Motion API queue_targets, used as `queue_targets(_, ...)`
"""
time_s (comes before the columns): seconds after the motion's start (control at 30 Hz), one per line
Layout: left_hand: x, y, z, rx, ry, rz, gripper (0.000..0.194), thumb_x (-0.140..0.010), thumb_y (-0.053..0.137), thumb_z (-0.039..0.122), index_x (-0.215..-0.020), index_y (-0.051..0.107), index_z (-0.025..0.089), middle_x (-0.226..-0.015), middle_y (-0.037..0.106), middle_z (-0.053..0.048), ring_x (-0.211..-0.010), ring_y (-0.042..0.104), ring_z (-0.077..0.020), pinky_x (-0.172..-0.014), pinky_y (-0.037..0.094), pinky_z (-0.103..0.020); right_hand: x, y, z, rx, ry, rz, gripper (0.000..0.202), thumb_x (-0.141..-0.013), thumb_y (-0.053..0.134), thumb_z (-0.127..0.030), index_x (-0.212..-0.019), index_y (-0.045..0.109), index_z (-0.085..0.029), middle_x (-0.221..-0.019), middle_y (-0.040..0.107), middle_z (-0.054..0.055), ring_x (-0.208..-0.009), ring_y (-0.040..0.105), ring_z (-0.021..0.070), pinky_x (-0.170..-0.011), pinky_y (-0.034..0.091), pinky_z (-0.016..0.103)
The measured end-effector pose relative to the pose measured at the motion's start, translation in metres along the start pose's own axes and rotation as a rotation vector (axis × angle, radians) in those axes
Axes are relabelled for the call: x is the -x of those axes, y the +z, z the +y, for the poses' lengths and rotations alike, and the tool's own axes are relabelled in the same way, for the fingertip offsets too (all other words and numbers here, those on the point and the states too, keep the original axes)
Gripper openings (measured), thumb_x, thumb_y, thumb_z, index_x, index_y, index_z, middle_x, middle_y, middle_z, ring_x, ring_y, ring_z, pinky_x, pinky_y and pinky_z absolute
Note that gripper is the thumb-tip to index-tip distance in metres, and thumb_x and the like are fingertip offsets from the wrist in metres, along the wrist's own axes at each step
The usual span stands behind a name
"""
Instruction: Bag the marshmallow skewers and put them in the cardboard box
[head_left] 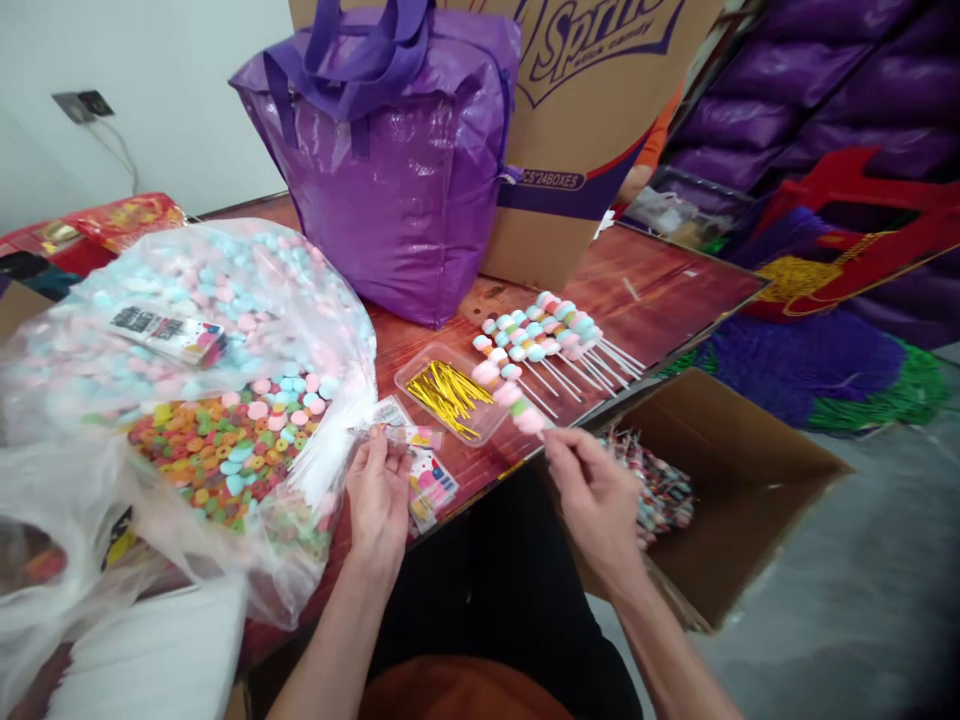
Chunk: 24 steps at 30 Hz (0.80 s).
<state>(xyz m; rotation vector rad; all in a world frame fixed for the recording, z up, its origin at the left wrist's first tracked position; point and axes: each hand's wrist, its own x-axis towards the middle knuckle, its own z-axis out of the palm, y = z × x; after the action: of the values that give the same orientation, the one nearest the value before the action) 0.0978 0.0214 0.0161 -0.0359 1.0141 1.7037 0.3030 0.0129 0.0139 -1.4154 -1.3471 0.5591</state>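
My right hand pinches the stick end of a candy skewer, threaded with pink, white and green soft pieces and tilted up to the left. Between the fingertips of my left hand is a small clear printed plastic bag. More printed bags lie on the table under and beside that hand. A clear plastic tray of gold twist ties sits between my hands. Behind the held skewer, several finished candy skewers lie in a row, their white sticks pointing right.
On the left, a large clear bag holds loose pastel candies and fruit-coloured rings. White sticks lie at its edge. A purple tote and a big carton stand behind. Below right is an open cardboard box with wrapped items.
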Motion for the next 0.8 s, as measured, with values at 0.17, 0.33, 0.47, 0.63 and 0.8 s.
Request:
queue_targets(0.17,-0.001,-0.001,0.001,-0.006,0.013,0.008,0.033,-0.066,0.088,0.031,-0.070,0.059,0.016,-0.063,0.061,0.004,-0.062,0.061,-0.0074,-0.067,0.049,-0.021,0.045,-0.004,-0.012,-0.075,-0.118,-0.153,0.013,-0.095,0.056,-0.022,-0.089,0.068,-0.022,-0.081,0.065,0.003,-0.073,0.062,0.0179,-0.066,0.049,0.028)
queue_targets(0.33,0.003,-0.001,0.001,-0.087,0.044,-0.049,0.036,-0.065,0.088,0.036,-0.075,0.059,0.016,-0.067,0.063,0.004,-0.063,0.062,-0.0075,-0.068,0.050,-0.021,0.050,-0.012,-0.009,-0.014,-0.238,-0.200,0.014,-0.094,0.056,-0.015,-0.093,0.067,-0.023,-0.082,0.066,0.005,-0.073,0.064,0.0188,-0.065,0.050,0.029)
queue_targets(0.47,0.005,-0.003,0.000,-0.240,0.193,-0.081,0.040,-0.065,0.086,0.043,-0.075,0.058,0.017,-0.072,0.063,0.004,-0.066,0.063,-0.0094,-0.069,0.052,-0.024,0.047,-0.019,-0.012,0.041,-0.328,-0.255,0.018,-0.092,0.057,-0.011,-0.097,0.069,-0.023,-0.084,0.067,0.006,-0.075,0.065,0.0190,-0.066,0.051,0.029)
queue_targets(0.63,0.004,-0.010,-0.003,-0.408,0.309,-0.126,0.038,-0.072,0.080,0.046,-0.071,0.054,0.018,-0.072,0.063,0.004,-0.066,0.063,-0.0108,-0.064,0.051,-0.022,0.046,-0.016,-0.019,0.020,-0.352,-0.297,0.020,-0.092,0.056,-0.009,-0.098,0.069,-0.023,-0.084,0.066,0.006,-0.074,0.065,0.0181,-0.066,0.051,0.028)
queue_targets(0.8,0.006,-0.012,-0.009,-0.400,0.293,-0.197,0.031,-0.075,0.079,0.043,-0.081,0.062,0.018,-0.078,0.066,0.002,-0.070,0.062,-0.0106,-0.069,0.052,-0.023,0.052,0.001,-0.018,-0.054,-0.235,-0.282,0.016,-0.095,0.053,-0.015,-0.090,0.067,-0.022,-0.079,0.065,0.004,-0.072,0.063,0.0175,-0.064,0.050,0.029)
